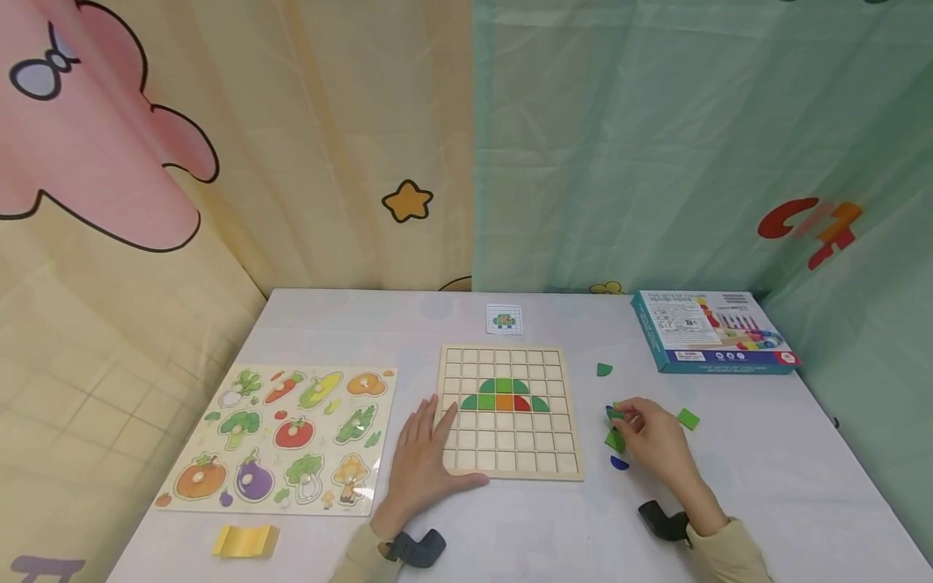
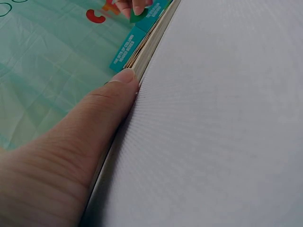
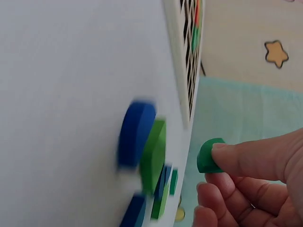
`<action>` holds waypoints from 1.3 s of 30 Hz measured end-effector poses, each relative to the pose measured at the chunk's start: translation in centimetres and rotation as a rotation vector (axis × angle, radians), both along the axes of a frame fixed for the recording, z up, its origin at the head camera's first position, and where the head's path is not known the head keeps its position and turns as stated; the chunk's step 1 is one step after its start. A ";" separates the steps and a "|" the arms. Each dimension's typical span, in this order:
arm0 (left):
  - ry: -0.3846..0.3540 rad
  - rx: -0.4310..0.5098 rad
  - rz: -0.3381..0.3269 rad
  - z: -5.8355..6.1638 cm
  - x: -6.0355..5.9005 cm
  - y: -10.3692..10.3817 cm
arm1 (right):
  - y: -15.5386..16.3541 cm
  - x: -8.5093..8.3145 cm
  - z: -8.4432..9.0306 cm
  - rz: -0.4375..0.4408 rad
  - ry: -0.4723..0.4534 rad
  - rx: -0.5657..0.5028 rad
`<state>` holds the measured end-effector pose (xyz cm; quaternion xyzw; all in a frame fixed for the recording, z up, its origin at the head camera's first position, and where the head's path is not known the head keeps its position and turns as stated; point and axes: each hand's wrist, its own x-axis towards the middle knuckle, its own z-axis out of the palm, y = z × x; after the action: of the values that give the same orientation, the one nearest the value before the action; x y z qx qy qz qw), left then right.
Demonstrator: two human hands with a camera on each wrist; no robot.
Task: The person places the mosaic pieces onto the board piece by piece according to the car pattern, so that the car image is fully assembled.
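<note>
A square wooden grid board [image 1: 510, 461] lies mid-table, with green, orange and red pieces forming a dome-like shape in its cells. My left hand [image 1: 423, 474] rests against the board's left and near edges, fingers and thumb spread; the left wrist view shows the thumb [image 2: 102, 111] along the edge. To the right of the board, my right hand [image 1: 654, 436] pinches a green quarter-round piece [image 3: 207, 158] between thumb and fingers, above the table. Below it lie a green piece [image 1: 615, 440] and a blue rounded piece [image 1: 619, 462]; some pieces partly hide others.
A small pattern card [image 1: 504, 319] lies behind the board. A vegetable knob puzzle [image 1: 331, 449] and a yellow block [image 1: 245, 542] are on the left. At the back right sits a flat box [image 1: 717, 332]. A green quarter-round [image 1: 604, 369] and a green square [image 1: 688, 419] lie apart.
</note>
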<state>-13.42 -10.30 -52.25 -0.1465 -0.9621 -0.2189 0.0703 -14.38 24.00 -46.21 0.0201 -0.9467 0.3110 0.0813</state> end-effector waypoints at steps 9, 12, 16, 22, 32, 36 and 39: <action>0.002 0.012 0.001 0.1 0.1 0.0 | -5.1 -1.4 0.0 0.163 -0.013 -0.121; 0.004 0.016 0.002 0.1 0.1 0.0 | -7.2 -1.8 0.0 0.218 -0.031 -0.137; 0.005 0.008 0.003 0.2 0.1 0.0 | -9.8 -2.4 0.0 0.279 -0.056 -0.136; 0.012 0.000 0.002 0.3 0.1 -0.1 | -12.7 -3.2 -0.2 0.394 -0.068 -0.150; 0.020 0.019 0.003 0.5 0.1 0.0 | -14.7 -4.6 -0.4 0.478 -0.086 -0.143; 0.024 0.028 0.005 0.5 0.0 0.0 | -14.9 -4.8 -0.4 0.472 -0.098 -0.135; 0.015 0.027 0.006 0.4 0.0 0.0 | -15.0 -4.9 -0.5 0.475 -0.099 -0.133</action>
<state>-13.39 -10.34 -51.82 -0.1442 -0.9590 -0.2304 0.0804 -19.24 8.98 -46.74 0.2212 -0.8957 0.3837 -0.0394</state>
